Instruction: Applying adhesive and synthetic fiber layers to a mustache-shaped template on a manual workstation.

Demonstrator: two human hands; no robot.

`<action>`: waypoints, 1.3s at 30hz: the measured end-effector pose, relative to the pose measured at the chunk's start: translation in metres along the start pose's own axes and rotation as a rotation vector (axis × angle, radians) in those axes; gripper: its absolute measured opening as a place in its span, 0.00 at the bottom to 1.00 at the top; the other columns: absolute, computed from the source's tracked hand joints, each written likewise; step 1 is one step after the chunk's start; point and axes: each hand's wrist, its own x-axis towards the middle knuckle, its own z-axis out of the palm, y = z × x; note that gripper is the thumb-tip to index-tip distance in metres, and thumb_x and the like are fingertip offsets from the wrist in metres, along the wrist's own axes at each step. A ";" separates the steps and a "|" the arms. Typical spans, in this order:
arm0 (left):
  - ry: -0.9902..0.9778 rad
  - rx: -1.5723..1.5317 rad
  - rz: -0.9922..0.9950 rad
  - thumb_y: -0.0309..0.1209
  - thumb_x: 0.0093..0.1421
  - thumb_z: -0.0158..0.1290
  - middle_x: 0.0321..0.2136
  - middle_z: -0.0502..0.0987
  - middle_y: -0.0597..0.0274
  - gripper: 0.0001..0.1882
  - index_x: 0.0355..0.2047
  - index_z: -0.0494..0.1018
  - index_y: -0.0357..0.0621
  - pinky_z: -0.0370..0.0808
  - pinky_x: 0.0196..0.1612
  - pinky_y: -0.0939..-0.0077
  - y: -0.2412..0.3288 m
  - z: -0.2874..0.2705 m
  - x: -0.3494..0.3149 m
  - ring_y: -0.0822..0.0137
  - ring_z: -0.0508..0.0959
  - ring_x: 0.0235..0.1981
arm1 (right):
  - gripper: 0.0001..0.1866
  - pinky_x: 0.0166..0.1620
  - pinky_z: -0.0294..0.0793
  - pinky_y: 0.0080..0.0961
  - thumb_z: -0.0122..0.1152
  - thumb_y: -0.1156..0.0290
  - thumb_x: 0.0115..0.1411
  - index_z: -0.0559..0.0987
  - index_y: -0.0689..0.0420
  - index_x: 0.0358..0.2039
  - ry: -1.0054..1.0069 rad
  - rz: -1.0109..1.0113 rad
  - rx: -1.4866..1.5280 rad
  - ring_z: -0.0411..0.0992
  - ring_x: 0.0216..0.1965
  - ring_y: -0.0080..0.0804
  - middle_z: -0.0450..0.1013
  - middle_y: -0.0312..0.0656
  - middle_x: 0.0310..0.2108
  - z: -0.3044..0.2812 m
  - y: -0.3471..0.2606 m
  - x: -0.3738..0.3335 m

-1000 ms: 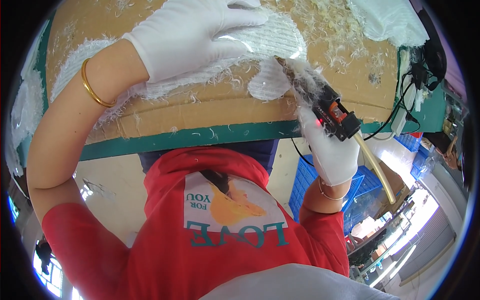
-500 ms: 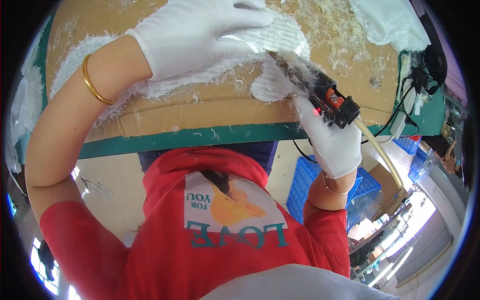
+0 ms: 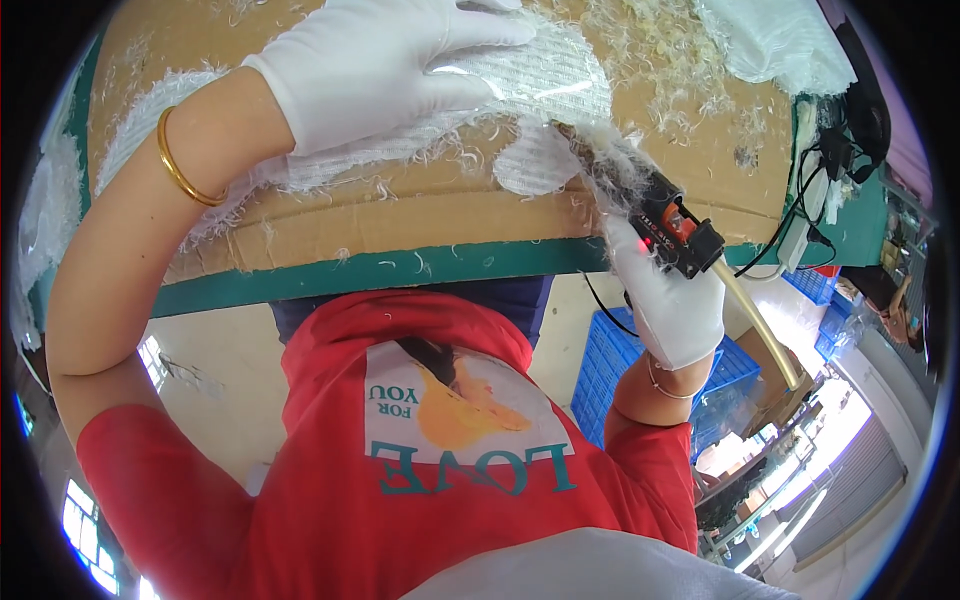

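Observation:
My left hand (image 3: 350,75), in a white glove, lies flat with fingers spread on a white ribbed, fabric-like piece (image 3: 570,75) with frayed edges. Beneath it is a brown cardboard sheet (image 3: 400,210). My right hand (image 3: 675,310), also gloved in white, is closed around a black hot glue gun (image 3: 668,220) with an orange part and a small red light. Its nozzle end, matted with whitish strands, points at a small rounded white lobe (image 3: 535,160) near the piece's lower edge. A yellowish glue stick (image 3: 760,325) sticks out of the gun's back.
Stringy whitish scraps (image 3: 660,50) litter the cardboard's far right. Crumpled white material (image 3: 780,45) lies at the far right corner. A white power strip (image 3: 795,240) with black cables hangs by the green table edge (image 3: 400,265). Blue crates (image 3: 605,365) stand below, to the right.
My right hand and the glue gun have drawn slightly down and toward me, the nozzle leaving the larger piece's edge. My left hand has barely shifted.

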 end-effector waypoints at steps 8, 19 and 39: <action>-0.027 -0.003 -0.017 0.42 0.60 0.59 0.53 0.75 0.47 0.27 0.56 0.74 0.41 0.72 0.55 0.58 0.001 -0.001 0.002 0.46 0.76 0.50 | 0.21 0.52 0.73 0.22 0.62 0.76 0.63 0.77 0.68 0.57 -0.080 -0.067 0.060 0.74 0.46 0.22 0.79 0.41 0.49 -0.002 0.019 -0.009; -0.022 0.029 -0.052 0.42 0.61 0.58 0.55 0.74 0.46 0.27 0.57 0.75 0.40 0.71 0.58 0.59 0.001 0.003 0.003 0.46 0.75 0.53 | 0.21 0.54 0.74 0.26 0.63 0.77 0.63 0.77 0.68 0.56 -0.133 -0.066 -0.039 0.77 0.49 0.27 0.79 0.44 0.50 -0.002 0.028 -0.014; 0.098 -0.102 -0.034 0.39 0.56 0.65 0.60 0.69 0.38 0.44 0.68 0.59 0.35 0.72 0.59 0.58 0.005 -0.001 0.005 0.41 0.73 0.58 | 0.28 0.38 0.77 0.31 0.63 0.53 0.65 0.77 0.65 0.54 0.747 0.117 -0.462 0.82 0.33 0.34 0.81 0.54 0.42 -0.081 0.049 0.035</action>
